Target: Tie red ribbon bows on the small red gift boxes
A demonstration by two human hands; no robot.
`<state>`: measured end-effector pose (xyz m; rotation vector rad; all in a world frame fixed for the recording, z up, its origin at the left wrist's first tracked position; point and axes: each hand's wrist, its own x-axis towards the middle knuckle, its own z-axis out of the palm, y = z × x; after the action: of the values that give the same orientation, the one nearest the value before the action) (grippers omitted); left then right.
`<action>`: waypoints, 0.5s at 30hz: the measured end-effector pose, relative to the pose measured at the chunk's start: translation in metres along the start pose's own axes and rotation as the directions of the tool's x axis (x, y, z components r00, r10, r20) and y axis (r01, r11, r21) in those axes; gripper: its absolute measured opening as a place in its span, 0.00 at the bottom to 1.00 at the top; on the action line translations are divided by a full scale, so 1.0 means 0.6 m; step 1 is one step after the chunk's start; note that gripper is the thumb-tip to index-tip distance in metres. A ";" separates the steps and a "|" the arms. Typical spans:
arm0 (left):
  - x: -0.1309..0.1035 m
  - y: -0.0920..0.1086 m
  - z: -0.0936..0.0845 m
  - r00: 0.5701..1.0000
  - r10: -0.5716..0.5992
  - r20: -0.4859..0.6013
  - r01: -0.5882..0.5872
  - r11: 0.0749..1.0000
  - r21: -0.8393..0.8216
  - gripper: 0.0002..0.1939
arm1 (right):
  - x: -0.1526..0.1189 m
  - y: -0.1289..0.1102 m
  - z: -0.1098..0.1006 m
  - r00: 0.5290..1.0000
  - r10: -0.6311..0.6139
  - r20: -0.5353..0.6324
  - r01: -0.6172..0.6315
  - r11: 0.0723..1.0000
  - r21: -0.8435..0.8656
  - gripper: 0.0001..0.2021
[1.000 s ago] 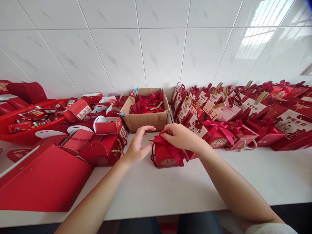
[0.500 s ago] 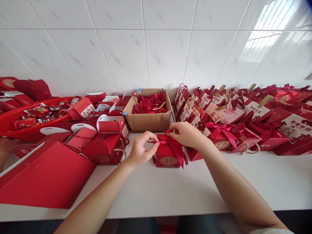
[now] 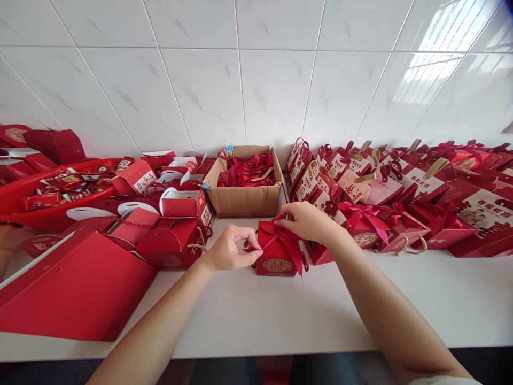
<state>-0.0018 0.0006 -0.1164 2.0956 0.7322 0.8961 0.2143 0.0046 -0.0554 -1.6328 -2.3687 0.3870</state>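
Note:
A small red box (image 3: 276, 266) with a round gold emblem stands on the white table, a dark pink ribbon (image 3: 292, 245) tied over its top. At its left side, my left hand (image 3: 236, 248) pinches a ribbon end between thumb and forefinger. My right hand (image 3: 303, 220) closes its fingertips on the ribbon at the bow above the box's top. One ribbon tail hangs down the right front of the box. Part of the bow is hidden behind my right fingers.
Behind the box, a cardboard carton (image 3: 244, 200) holds red ribbons. Rows of red gift boxes (image 3: 364, 235) fill the right. Open boxes (image 3: 172, 240), a large red box (image 3: 76, 289) and a red basin (image 3: 56, 216) of packets lie left. Another person's hand (image 3: 10, 240) shows at the left edge.
My left hand has shifted slightly down and left with the ribbon end, which now slants lower across the box's top left. My right hand has barely moved.

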 end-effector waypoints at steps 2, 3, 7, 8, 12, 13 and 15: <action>0.001 0.000 -0.003 0.998 -0.048 0.031 0.048 0.999 -0.012 0.06 | 0.001 0.001 0.001 1.000 -0.006 0.006 0.006 1.000 0.005 0.11; 0.001 0.000 -0.004 0.996 -0.075 0.044 0.076 0.997 -0.023 0.06 | 0.002 0.001 0.002 1.000 -0.007 0.008 0.007 1.000 0.007 0.10; 0.003 -0.002 -0.011 0.979 -0.182 0.091 0.192 0.975 -0.109 0.07 | 0.004 0.002 0.005 1.000 -0.012 0.015 0.012 1.000 0.021 0.11; 0.004 -0.003 -0.012 0.973 -0.205 0.106 0.218 0.967 -0.130 0.07 | 0.004 0.003 0.005 1.000 -0.015 0.017 0.014 1.000 0.026 0.11; 0.006 -0.004 -0.016 0.951 -0.264 0.160 0.292 0.938 -0.185 0.08 | 0.008 0.007 0.008 0.999 -0.019 0.027 0.018 0.999 0.046 0.11; 0.007 -0.004 -0.017 0.947 -0.273 0.169 0.304 0.932 -0.197 0.08 | 0.009 0.008 0.010 0.999 -0.020 0.028 0.019 0.998 0.051 0.11; 0.008 -0.006 -0.018 0.942 -0.283 0.182 0.319 0.921 -0.223 0.08 | 0.011 0.010 0.011 0.999 -0.025 0.026 0.023 0.998 0.063 0.11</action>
<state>-0.0080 0.0100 -0.1122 1.7456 0.7946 0.6209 0.2149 0.0125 -0.0636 -1.5799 -2.3679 0.4768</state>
